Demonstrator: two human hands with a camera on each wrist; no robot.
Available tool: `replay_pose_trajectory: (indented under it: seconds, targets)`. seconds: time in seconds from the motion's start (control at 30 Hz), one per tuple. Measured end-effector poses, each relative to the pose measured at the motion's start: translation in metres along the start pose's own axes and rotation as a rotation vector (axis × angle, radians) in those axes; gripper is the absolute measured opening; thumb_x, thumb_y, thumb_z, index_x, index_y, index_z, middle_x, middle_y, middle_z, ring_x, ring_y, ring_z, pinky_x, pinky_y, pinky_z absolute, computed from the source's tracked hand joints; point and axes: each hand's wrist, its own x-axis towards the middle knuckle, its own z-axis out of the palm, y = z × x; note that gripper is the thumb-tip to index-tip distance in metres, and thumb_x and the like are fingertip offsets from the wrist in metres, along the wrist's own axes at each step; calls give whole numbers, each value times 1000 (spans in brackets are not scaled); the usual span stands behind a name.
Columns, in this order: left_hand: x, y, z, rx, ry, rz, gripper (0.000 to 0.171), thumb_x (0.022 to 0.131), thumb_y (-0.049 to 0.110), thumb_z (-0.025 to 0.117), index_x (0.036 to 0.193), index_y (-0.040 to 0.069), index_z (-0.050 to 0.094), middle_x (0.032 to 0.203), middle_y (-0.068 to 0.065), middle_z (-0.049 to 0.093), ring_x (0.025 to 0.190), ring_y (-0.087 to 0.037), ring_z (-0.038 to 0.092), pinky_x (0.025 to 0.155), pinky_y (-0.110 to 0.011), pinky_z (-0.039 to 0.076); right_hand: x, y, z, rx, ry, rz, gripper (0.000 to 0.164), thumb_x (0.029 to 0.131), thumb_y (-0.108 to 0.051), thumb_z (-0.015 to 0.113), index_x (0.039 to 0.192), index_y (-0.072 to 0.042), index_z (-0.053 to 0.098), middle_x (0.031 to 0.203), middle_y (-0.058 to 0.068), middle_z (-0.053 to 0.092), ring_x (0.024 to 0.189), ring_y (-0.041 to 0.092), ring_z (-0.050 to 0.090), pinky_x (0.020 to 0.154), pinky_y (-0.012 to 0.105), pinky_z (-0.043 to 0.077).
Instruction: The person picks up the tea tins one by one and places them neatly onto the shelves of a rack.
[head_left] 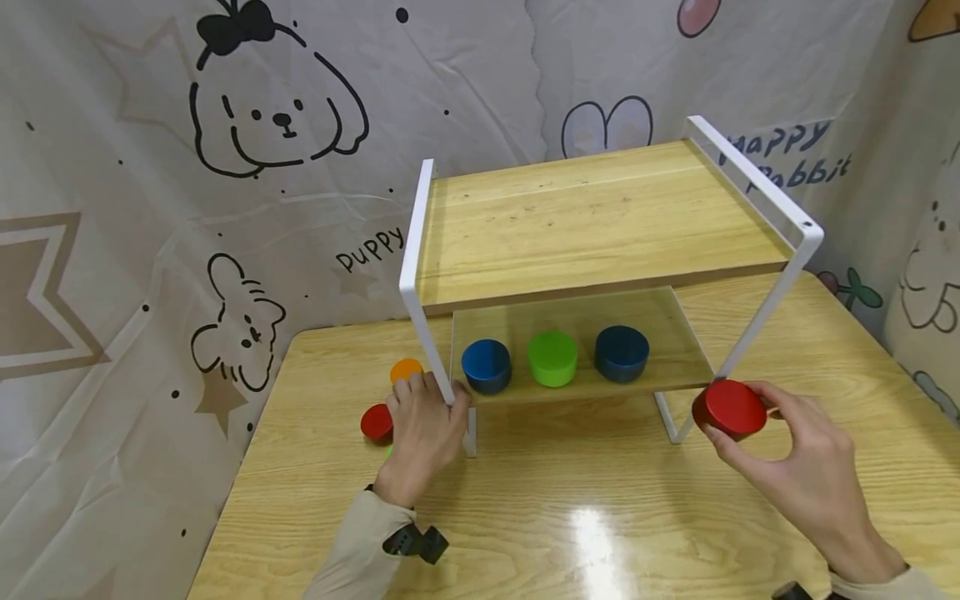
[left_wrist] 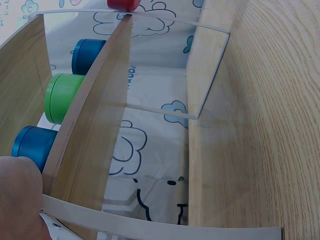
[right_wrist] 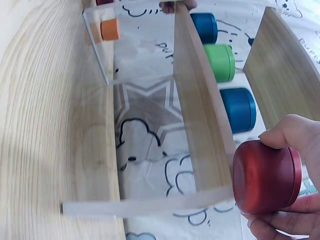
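A two-tier wooden shelf rack with white metal side frames stands on the table. At its left end, my left hand grips the side frame by the lower shelf, its thumb beside the near blue tin. My right hand pinches a round red tin between thumb and fingers, just outside the rack's right frame leg. On the lower shelf sit a blue tin, a green tin and a dark blue tin in a row. The right wrist view shows the held red tin near the shelf's end.
Left of the rack, an orange tin and another red tin stand on the wooden table. A green thing is mostly hidden by my left hand. A printed cloth hangs behind the table.
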Motion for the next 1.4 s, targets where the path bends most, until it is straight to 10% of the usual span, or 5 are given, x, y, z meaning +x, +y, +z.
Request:
replay_pose_trajectory:
  seconds: [0.47,0.67,0.97,1.4]
  targets:
    - [0,0,0,-1,-6,7,34,95,30,38,71,6,46,75,-11,41,72,-30,35,67,-36,21,20,-28,13,-125,16,-173,62,71,-43,71,112,3,64,67,5,57,53,8,40,45,16,32]
    - [1,0,0,-11,-18,5,34,95,30,38,71,7,45,75,-11,41,72,-30,35,67,-36,21,26,-40,19,-213,41,-223,74,87,-62,45,113,6,61,89,21,69,52,25,59,38,32,40]
    - [0,0,0,-28,-35,-8,34,95,30,38,71,7,45,75,-11,41,72,-29,34,67,-35,21,34,-56,31,-293,-18,-107,58,77,-25,71,117,12,52,93,30,63,47,33,57,34,41,42]
    - [1,-1,1,-32,-39,-9,33,94,29,38,72,6,45,76,-11,41,73,-29,34,67,-35,21,49,-54,39,-396,-40,-117,53,84,-15,66,122,18,49,115,34,55,34,30,46,28,40,35]
